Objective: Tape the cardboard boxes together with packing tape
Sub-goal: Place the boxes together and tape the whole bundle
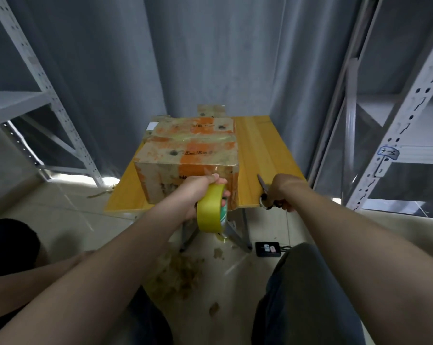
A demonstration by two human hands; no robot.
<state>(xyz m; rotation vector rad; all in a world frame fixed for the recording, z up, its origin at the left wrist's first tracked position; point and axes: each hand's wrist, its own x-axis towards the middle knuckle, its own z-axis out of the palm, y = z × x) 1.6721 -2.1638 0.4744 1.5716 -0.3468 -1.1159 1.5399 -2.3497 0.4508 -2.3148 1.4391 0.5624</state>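
The left hand's [200, 189] fingers [219, 181] curl through and around a yellow tape roll [208, 211], holding it upright just in front of the near box's [185, 155] front face. The right hand's [283, 189] fingers grip the handles of the scissors [263, 188], whose blades lie on the counter [265, 145] near its front right edge. A second box [198, 127] sits touching behind the first, shiny tape across their seam. Tape scraps [183, 270] litter the floor below.
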